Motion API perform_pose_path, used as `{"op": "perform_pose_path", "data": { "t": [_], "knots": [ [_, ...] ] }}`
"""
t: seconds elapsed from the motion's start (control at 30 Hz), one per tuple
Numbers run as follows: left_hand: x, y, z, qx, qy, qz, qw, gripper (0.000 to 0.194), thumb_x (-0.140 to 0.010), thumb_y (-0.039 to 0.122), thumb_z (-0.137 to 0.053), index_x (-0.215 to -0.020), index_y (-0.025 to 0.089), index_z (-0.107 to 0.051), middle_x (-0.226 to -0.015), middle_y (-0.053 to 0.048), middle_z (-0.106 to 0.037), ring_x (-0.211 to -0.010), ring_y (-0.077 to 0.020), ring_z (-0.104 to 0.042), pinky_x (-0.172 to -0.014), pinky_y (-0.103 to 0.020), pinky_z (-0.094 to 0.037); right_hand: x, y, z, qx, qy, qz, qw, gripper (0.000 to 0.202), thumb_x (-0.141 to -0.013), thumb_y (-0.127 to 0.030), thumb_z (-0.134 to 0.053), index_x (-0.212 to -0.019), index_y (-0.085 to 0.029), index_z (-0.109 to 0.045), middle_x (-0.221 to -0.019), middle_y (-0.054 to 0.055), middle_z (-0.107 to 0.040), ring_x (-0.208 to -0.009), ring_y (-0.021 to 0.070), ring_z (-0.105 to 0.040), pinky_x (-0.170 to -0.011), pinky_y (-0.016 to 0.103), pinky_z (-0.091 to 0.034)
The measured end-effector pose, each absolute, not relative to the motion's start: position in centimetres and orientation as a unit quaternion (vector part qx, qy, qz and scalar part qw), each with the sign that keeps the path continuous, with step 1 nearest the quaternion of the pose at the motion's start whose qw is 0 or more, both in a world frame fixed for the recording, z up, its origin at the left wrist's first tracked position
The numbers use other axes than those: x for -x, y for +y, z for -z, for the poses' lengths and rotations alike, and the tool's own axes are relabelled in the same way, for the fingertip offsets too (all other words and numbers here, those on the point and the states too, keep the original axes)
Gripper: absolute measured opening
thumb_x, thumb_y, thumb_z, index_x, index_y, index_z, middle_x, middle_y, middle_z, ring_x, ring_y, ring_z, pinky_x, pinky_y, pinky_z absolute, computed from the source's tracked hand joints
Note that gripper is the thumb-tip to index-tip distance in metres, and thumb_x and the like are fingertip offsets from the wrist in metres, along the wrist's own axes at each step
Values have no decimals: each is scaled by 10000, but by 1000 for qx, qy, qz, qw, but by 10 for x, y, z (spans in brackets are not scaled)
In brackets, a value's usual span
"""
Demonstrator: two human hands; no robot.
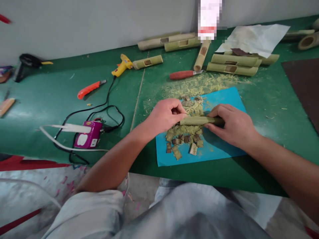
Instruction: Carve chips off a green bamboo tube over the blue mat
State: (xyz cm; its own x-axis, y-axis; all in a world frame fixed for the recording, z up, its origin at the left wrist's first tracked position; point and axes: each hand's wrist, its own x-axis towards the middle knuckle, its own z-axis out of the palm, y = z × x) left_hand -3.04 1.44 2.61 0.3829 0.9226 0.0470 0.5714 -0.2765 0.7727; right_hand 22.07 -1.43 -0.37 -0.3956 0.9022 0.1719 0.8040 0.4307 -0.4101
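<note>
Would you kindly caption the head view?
Right hand holds bamboo, left hand at its end, over a littered blue sheet.

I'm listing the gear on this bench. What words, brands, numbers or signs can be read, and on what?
No text is readable.
Purple power adapter: its white patch shows no legible lettering.
Upright item at the back: pixelated, unreadable.
Yellow glue gun, orange cutter: any markings are too small or blurred.
</note>
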Motion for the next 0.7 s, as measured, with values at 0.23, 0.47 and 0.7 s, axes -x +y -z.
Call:
{"op": "perform_pose_path", "data": {
  "t": [0.23,0.47,0.7],
  "knots": [
    [29,13,-25,-751,496,-273,339,75,-760,155,-703,-702,152,-655,-644,19,-602,-574,-77,-512,-547,-204,-378,-222,-14,3,513,-831,-130,173,203,-846,-406,-602,-920,-216,-597,-954,66,-671,-924,252,-617,-709,369,-444],
    [33,15,-25,-748,493,-258,361,74,-754,159,-704,-704,150,-650,-670,8,-629,-590,-85,-532,-556,-209,-395,-221,-14,1,523,-825,-133,166,201,-840,-415,-599,-913,-228,-594,-952,62,-673,-927,259,-623,-707,379,-455],
    [32,15,-26,-753,481,-257,368,77,-767,168,-687,-706,152,-642,-678,10,-625,-603,-86,-534,-569,-214,-396,-220,-14,-1,531,-818,-142,168,194,-824,-421,-607,-894,-240,-599,-935,59,-676,-913,259,-627,-701,380,-461]
  ]
}}
